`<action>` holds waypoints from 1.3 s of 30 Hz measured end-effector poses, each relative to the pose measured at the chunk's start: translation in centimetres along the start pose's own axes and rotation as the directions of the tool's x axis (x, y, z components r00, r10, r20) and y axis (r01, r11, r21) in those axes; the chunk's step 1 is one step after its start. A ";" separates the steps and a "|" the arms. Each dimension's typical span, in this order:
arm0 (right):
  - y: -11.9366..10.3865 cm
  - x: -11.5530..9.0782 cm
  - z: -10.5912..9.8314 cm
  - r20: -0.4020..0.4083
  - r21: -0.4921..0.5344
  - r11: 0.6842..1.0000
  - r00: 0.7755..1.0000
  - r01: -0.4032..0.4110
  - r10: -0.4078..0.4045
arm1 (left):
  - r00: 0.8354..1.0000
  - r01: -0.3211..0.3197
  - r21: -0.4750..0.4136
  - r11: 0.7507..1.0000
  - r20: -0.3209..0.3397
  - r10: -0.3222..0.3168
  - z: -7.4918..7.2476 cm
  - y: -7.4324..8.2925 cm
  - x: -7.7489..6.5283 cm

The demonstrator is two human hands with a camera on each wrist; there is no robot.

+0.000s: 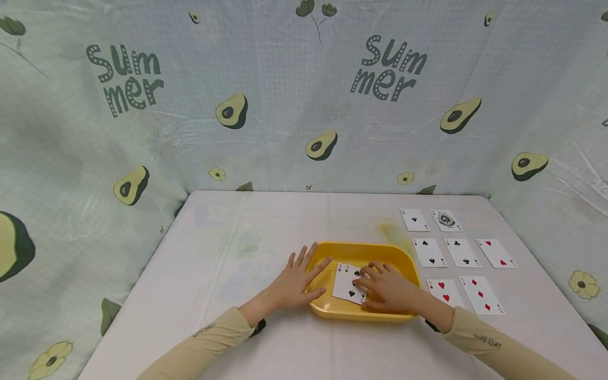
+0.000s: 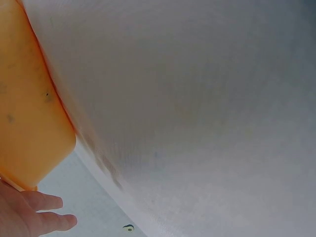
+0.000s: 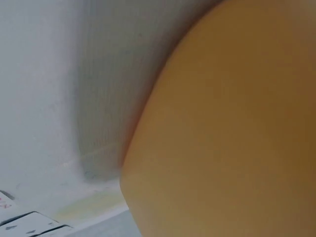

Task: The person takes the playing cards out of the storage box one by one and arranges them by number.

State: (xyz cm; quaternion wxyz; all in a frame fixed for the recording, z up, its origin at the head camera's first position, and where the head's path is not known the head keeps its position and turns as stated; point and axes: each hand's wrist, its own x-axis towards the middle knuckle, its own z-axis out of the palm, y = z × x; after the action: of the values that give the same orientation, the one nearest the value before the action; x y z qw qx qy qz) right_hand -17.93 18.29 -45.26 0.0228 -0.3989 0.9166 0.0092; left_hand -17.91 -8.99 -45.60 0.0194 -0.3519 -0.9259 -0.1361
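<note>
A yellow plastic tray (image 1: 328, 311) stands at the front middle of the table. My left hand (image 1: 296, 279) touches its left rim with spread fingers. In the left wrist view a few fingers (image 2: 52, 222) show beside the tray's outer wall (image 2: 34, 118). Inside the tray lies a playing card (image 1: 343, 287) with black spade pips, perhaps with another under it. My right hand (image 1: 389, 287) reaches over the right rim, its fingers spread and slightly bent on the card's right part. The thumb is near the card's lower right corner. The right wrist view shows mostly tray wall (image 3: 222, 148).
Right of the tray, cards lie face up in rows: an ace of clubs (image 1: 415, 220) and ace of spades (image 1: 446, 220) at the back, then several twos, including hearts (image 1: 496, 253). Nearest are a red heart card (image 1: 444, 292) and a three of diamonds (image 1: 481, 295).
</note>
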 end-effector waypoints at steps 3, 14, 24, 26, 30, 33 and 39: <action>0.1 -0.1 0.3 -0.040 -0.016 1.000 0.999 -0.015 0.015 | 1.000 0.001 0.003 1.000 0.001 -0.001 0.0 0.0 0.0; 0.0 -0.4 0.1 -0.042 -0.039 0.998 0.998 -0.054 0.052 | 1.000 -0.007 0.014 1.000 -0.001 0.007 0.0 -0.1 0.1; 0.1 -0.7 0.2 -0.064 -0.033 0.998 0.997 -0.055 0.053 | 1.000 -0.007 0.003 1.000 0.001 0.007 0.0 0.0 0.0; 0.0 -0.7 0.1 -0.056 -0.017 0.998 0.996 -0.066 0.065 | 1.000 -0.009 0.003 1.000 -0.002 0.009 0.0 0.0 0.0; -0.1 -0.8 0.0 -0.055 -0.002 0.997 0.996 -0.077 0.076 | 1.000 -0.012 0.000 1.000 -0.010 0.012 0.0 0.1 0.0; -0.1 -0.8 0.0 -0.066 -0.014 0.995 0.993 -0.096 0.095 | 1.000 -0.011 -0.003 1.000 -0.010 0.011 0.0 0.1 0.0; 0.1 -1.0 -0.1 -0.093 -0.027 0.986 0.982 -0.166 0.163 | 1.000 -0.007 -0.004 1.000 -0.012 0.007 0.0 0.1 0.0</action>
State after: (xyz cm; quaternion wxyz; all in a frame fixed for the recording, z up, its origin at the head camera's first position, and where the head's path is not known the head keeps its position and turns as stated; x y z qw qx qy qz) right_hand -17.38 19.08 -45.12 -0.0263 -0.3222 0.9463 0.0089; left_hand -17.84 -8.95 -45.57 0.0245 -0.3543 -0.9243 -0.1400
